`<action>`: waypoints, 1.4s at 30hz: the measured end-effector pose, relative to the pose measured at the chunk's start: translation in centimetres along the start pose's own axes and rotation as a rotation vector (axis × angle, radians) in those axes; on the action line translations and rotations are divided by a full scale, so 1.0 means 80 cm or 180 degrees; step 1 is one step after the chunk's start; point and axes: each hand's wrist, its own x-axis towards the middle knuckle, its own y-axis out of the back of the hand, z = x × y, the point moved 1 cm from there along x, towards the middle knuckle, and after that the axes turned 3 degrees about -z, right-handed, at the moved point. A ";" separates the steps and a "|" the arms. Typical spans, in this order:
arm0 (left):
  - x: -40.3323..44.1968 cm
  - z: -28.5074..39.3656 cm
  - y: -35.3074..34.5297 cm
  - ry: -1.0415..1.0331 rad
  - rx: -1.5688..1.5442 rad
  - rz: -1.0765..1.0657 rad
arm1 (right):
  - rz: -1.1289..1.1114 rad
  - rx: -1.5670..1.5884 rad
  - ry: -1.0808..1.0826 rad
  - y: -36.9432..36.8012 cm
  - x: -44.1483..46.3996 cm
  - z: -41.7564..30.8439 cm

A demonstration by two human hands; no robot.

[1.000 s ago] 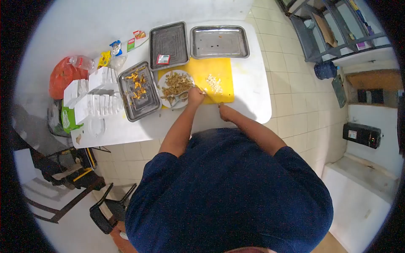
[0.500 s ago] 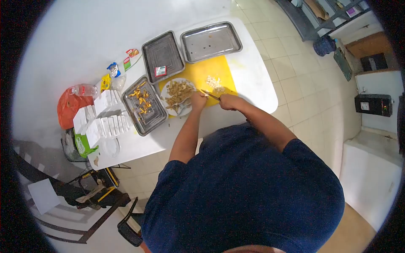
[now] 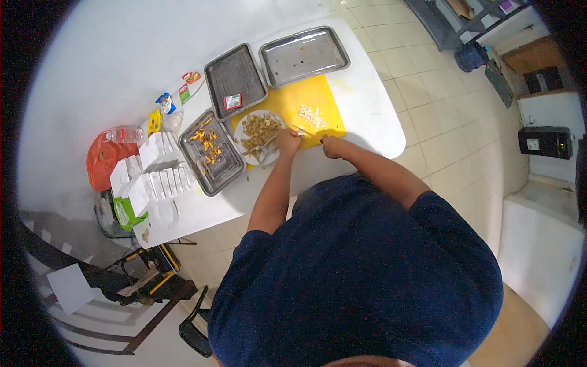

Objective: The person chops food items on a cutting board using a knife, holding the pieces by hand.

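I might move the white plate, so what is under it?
The yellow board shows around parts of the white plate, so it seems to lie underneath. Anything else there is covered by the plate itself. The left hand covers part of its rim.

This looks like a room where food is prepared, a plain kitchen of sorts — whether in a home or a small business, I cannot tell. Around the upper centre, a white table [image 3: 379,122] bears metal trays [image 3: 304,50], a yellow cutting board [image 3: 322,93] with pale chopped pieces [image 3: 311,115], and a plate [image 3: 239,136] of food. Packets [image 3: 155,121] lie left of centre — near stacked white boxes [image 3: 162,185]. Floor tiles [image 3: 413,88] spread at upper right.
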 end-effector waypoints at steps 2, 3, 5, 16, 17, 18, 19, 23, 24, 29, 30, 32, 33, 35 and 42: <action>0.003 -0.014 -0.008 -0.0144 -0.0008 0.0155 | -0.0110 0.0163 -0.0113 0.007 -0.002 -0.007; 0.006 -0.016 -0.010 -0.0226 -0.0016 0.0236 | -0.0154 0.0241 -0.0170 0.015 -0.004 -0.012; 0.012 -0.024 -0.013 0.0130 -0.0025 -0.0074 | -0.0159 -0.0015 -0.0068 0.027 -0.005 -0.019; 0.009 -0.027 -0.015 -0.0082 0.0091 0.0165 | -0.0420 -0.0006 -0.0262 0.058 -0.034 -0.045; 0.005 -0.021 -0.011 -0.0057 0.0112 0.0159 | -0.0330 -0.0072 -0.0153 0.046 -0.024 -0.036; 0.003 -0.020 -0.011 -0.0031 0.0133 0.0152 | -0.0241 -0.0137 -0.0045 0.043 -0.023 -0.034; 0.003 -0.019 -0.011 -0.0026 0.0092 0.0129 | -0.0302 -0.0110 -0.0109 0.038 -0.024 -0.032; 0.014 -0.029 -0.017 -0.0184 0.0395 0.0046 | -0.0183 -0.0381 0.0067 -0.036 0.020 0.032; 0.016 -0.030 -0.019 -0.0272 0.0579 0.0024 | -0.0063 -0.0548 0.0209 -0.032 0.015 0.028; 0.018 -0.037 -0.023 -0.0249 0.0079 0.0199 | -0.0627 -0.0004 -0.0404 0.036 -0.034 -0.015; 0.020 -0.044 -0.028 -0.0209 0.0061 0.0199 | -0.0674 0.0056 -0.0411 0.042 -0.037 -0.023; 0.024 -0.056 -0.036 -0.0392 0.0140 0.0266 | -0.0476 -0.0010 -0.0365 0.042 -0.029 -0.030; 0.024 -0.062 -0.038 -0.0480 0.0183 0.0299 | -0.0380 -0.0041 -0.0339 0.040 -0.025 -0.031; 0.023 -0.060 -0.036 -0.0374 0.0123 0.0254 | -0.0214 -0.0080 -0.0220 0.025 -0.003 -0.016; 0.013 -0.033 -0.020 -0.0288 0.0216 0.0233 | -0.0204 -0.0227 -0.0040 0.037 -0.011 -0.029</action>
